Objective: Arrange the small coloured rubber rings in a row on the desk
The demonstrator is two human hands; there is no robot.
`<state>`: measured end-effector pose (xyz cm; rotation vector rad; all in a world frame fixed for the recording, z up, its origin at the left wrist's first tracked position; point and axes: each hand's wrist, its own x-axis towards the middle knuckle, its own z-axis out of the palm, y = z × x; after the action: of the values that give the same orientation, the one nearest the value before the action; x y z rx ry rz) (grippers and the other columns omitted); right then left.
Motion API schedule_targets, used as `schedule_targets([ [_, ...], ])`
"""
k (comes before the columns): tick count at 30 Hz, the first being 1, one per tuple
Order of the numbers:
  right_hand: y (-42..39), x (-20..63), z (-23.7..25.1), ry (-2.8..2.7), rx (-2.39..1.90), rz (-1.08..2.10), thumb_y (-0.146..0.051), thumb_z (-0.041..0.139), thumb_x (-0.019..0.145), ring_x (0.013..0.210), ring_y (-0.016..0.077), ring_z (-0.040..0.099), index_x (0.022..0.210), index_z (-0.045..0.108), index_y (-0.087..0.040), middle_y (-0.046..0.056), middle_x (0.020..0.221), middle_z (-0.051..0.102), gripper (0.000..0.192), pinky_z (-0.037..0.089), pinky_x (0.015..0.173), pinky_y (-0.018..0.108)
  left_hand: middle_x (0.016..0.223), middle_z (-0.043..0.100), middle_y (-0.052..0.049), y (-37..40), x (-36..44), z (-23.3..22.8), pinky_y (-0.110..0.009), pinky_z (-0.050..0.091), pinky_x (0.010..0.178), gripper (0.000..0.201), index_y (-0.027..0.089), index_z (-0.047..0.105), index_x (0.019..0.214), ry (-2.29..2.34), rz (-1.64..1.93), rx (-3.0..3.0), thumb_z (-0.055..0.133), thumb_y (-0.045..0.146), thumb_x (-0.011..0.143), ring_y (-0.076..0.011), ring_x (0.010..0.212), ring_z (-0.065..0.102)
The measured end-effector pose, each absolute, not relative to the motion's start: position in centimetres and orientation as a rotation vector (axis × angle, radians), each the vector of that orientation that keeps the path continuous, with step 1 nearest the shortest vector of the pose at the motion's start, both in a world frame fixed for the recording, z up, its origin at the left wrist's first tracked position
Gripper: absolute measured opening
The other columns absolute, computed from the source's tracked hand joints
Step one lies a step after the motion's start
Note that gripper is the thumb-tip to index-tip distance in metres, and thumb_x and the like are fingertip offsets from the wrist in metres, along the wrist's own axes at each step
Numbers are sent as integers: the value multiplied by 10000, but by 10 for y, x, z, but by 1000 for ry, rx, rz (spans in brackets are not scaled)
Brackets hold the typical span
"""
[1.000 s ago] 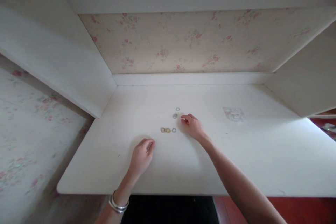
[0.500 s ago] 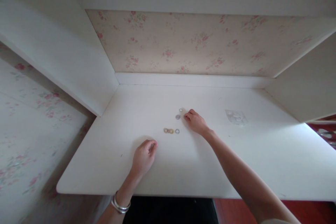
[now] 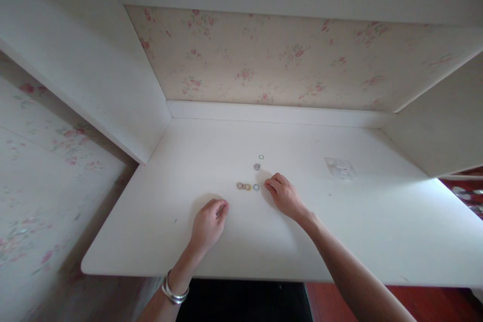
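Note:
Several small rings lie on the white desktop (image 3: 158, 231), between my two hands. A pinkish ring (image 3: 240, 186) and a yellowish ring (image 3: 247, 187) touch side by side, with a pale greenish-grey ring (image 3: 256, 187) just to their right. Farther back are a greyish ring (image 3: 257, 166) and a thin pale ring (image 3: 261, 157). My right hand (image 3: 282, 192) is closed in a pinch, its fingertips a little right of the greenish-grey ring. Closed with curled fingers, my left hand (image 3: 210, 219) rests nearer the front, left of the rings. Whatever either hand may hold is hidden.
A clear plastic bag (image 3: 340, 168) lies on the right part of the desk. White side panels (image 3: 124, 110) and a flower-patterned wall (image 3: 271, 60) enclose the back. Below the front edge is something black (image 3: 245, 302) and a red floor (image 3: 320, 302).
My right hand has come toward me, from beside the far rings to beside the nearer row. My left hand stays about where it was. The rings look unmoved; the view shifted slightly.

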<state>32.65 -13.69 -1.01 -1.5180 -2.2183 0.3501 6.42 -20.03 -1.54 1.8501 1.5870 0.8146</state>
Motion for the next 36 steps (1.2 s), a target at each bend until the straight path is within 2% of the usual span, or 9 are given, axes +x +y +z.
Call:
schedule_targets([
  [12, -145, 321, -20, -2309, -1594, 248, -274, 403, 929, 825, 173, 532, 912, 647, -209, 59, 893, 579, 254, 405, 778, 303, 877, 667, -40, -202, 65, -13, -261, 488, 730, 216, 203, 631, 913, 1618, 814, 1899, 441, 305, 900, -148, 769, 623],
  [20, -125, 327, -7, -2068, -1610, 311, -300, 404, 916, 813, 154, 556, 936, 641, -208, 56, 898, 573, 256, 424, 744, 270, 893, 662, -45, -202, 66, -11, -277, 486, 753, 225, 207, 626, 910, 1601, 809, 1912, 424, 308, 906, -161, 815, 619],
  [28, -61, 323, -12, -2154, -1850, 300, -289, 442, 876, 783, 160, 579, 1163, 592, -282, 62, 1070, 565, 324, 403, 666, 266, 874, 657, -31, -205, 68, -11, -261, 476, 736, 214, 210, 626, 905, 1620, 808, 1946, 425, 285, 907, -147, 799, 610],
  [36, -47, 324, -12, -2203, -1854, 302, -291, 417, 902, 745, 143, 558, 904, 682, -229, 63, 985, 573, 272, 362, 606, 250, 866, 648, -24, -205, 67, -9, -252, 465, 725, 218, 216, 621, 900, 1625, 796, 1943, 413, 282, 912, -147, 808, 603],
])
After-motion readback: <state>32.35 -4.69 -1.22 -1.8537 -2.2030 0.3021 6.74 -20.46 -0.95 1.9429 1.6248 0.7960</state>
